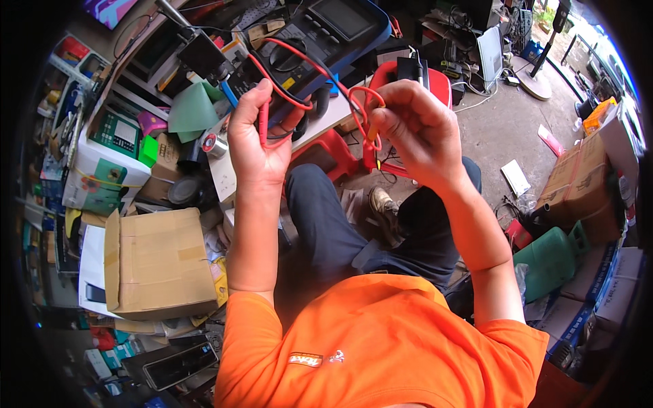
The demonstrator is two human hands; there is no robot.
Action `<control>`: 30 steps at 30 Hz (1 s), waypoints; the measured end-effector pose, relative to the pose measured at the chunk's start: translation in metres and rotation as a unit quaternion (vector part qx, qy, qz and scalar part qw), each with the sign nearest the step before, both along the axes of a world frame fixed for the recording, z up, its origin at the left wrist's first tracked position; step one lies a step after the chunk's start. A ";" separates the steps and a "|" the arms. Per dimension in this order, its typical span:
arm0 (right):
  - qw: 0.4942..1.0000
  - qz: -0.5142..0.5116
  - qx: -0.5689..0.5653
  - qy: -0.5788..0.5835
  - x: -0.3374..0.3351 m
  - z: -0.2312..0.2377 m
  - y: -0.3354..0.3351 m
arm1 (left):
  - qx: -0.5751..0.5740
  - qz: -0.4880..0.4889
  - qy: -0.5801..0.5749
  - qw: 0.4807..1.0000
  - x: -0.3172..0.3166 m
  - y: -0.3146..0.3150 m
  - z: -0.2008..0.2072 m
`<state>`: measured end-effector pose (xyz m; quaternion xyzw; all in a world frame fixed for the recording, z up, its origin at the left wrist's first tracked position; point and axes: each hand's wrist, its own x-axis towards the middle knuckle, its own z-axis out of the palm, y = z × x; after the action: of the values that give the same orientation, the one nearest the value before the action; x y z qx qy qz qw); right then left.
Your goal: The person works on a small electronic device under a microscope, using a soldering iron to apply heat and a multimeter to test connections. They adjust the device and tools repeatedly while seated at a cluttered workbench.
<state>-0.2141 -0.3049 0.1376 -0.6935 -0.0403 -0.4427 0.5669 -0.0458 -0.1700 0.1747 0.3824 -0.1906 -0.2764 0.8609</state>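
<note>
My left hand (255, 139) is raised over the desk's front edge, its fingers closed on a red test probe (264, 122). Red and black test leads (299, 103) loop above that hand toward a large blue-and-black multimeter (316, 47) on the desk. To the right, my right hand (418, 132) pinches a thin orange wire (367, 95) between thumb and fingertips. A small orange-yellow piece (372, 134) hangs at these fingertips; its kind is hard to make out. The two hands are apart, with the leads passing between them.
A red plastic stool (333, 153) stands beyond my knees. At left lie an open cardboard box (163, 265), a solder spool (213, 144) and a green sheet (192, 109). A green gas cylinder (547, 262) and a carton (578, 183) stand at right.
</note>
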 end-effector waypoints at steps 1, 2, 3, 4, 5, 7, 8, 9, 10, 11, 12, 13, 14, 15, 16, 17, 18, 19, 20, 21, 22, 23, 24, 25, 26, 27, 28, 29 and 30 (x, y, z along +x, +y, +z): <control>1.000 -0.009 -0.020 -0.011 0.000 0.004 -0.004 | 0.003 -0.010 0.005 1.000 0.001 -0.001 -0.003; 0.999 -0.017 -0.039 -0.023 0.000 0.008 -0.006 | 0.006 -0.019 0.009 1.000 0.001 -0.002 -0.006; 0.999 -0.002 -0.011 -0.039 -0.002 0.015 -0.005 | -0.005 -0.034 0.012 0.999 0.001 -0.003 -0.007; 0.998 0.015 0.019 -0.055 -0.004 0.023 -0.004 | -0.014 -0.046 0.016 0.999 -0.001 -0.004 -0.009; 0.999 0.016 -0.025 -0.035 -0.005 0.027 -0.006 | -0.023 -0.059 0.019 0.998 -0.003 -0.004 -0.011; 0.987 -0.043 -0.145 -0.045 0.001 0.032 -0.013 | -0.015 -0.036 0.019 0.999 -0.004 -0.004 -0.015; 0.981 -0.071 -0.174 -0.049 -0.005 0.043 -0.016 | -0.011 -0.026 0.018 0.999 -0.005 -0.005 -0.016; 0.995 -0.037 -0.086 -0.018 -0.009 0.054 -0.013 | 0.001 -0.018 0.014 1.000 -0.006 -0.005 -0.016; 0.992 -0.042 -0.119 -0.016 -0.009 0.053 -0.016 | 0.008 -0.024 0.010 1.000 -0.006 -0.006 -0.016; 0.987 -0.046 -0.151 -0.014 -0.007 0.052 -0.020 | 0.015 -0.029 0.007 0.999 -0.005 -0.006 -0.016; 0.982 -0.050 -0.183 -0.012 -0.006 0.051 -0.022 | 0.021 -0.034 0.004 0.999 -0.005 -0.006 -0.017; 0.993 -0.034 -0.101 -0.060 -0.009 0.056 -0.023 | 0.020 -0.025 0.004 0.999 -0.004 -0.007 -0.018; 0.993 -0.013 -0.087 -0.079 -0.012 0.061 -0.028 | 0.018 -0.015 0.004 1.000 -0.005 -0.007 -0.020; 0.990 -0.019 -0.113 -0.077 -0.010 0.058 -0.030 | 0.016 -0.006 0.005 1.000 -0.005 -0.008 -0.021; 0.987 -0.024 -0.138 -0.076 -0.007 0.054 -0.031 | 0.021 -0.005 0.002 1.000 -0.005 -0.009 -0.022; 0.994 0.009 -0.100 -0.041 -0.013 0.056 -0.029 | 0.027 -0.004 -0.001 1.000 -0.004 -0.009 -0.022; 0.994 0.001 -0.102 -0.042 -0.017 0.058 -0.029 | 0.033 -0.003 -0.004 0.999 -0.004 -0.010 -0.022; 0.994 -0.008 -0.103 -0.043 -0.020 0.060 -0.029 | 0.031 -0.004 -0.007 1.000 -0.005 -0.011 -0.021; 0.993 -0.017 -0.105 -0.044 -0.022 0.061 -0.030 | 0.028 -0.005 -0.010 1.000 -0.007 -0.012 -0.021; 0.985 -0.039 -0.162 -0.046 -0.015 0.055 -0.035 | 0.026 -0.005 -0.012 1.000 -0.008 -0.013 -0.020; 0.988 -0.041 -0.130 -0.069 -0.017 0.060 -0.034 | 0.024 -0.002 -0.017 1.000 -0.009 -0.013 -0.021; 0.990 -0.042 -0.097 -0.092 -0.020 0.068 -0.034 | 0.023 0.002 -0.021 1.000 -0.009 -0.014 -0.021; 0.991 -0.043 -0.064 -0.114 -0.022 0.073 -0.034 | 0.022 0.005 -0.025 0.999 -0.010 -0.014 -0.022; 0.989 -0.016 -0.110 -0.095 -0.019 0.067 -0.038 | 0.025 0.004 -0.032 0.999 -0.011 -0.016 -0.019; 0.985 0.012 -0.156 -0.075 -0.015 0.063 -0.040 | 0.027 0.000 -0.033 0.999 -0.011 -0.016 -0.019; 0.983 -0.002 -0.159 -0.090 -0.023 0.066 -0.044 | 0.028 -0.004 -0.034 0.999 -0.011 -0.016 -0.019; 0.981 -0.014 -0.162 -0.106 -0.029 0.073 -0.045 | 0.028 -0.005 -0.037 0.999 -0.009 -0.016 -0.020; 0.979 -0.025 -0.136 -0.151 -0.029 0.080 -0.045 | 0.029 0.007 -0.037 0.999 -0.007 -0.016 -0.022; 0.974 -0.058 -0.189 -0.109 -0.030 0.081 -0.048 | 0.027 0.009 -0.036 0.999 -0.007 -0.017 -0.020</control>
<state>-0.2439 -0.3528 0.2182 -0.7366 -0.1445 -0.5323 0.3915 -0.0527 -0.1873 0.1547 0.4169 -0.2109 -0.2593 0.8452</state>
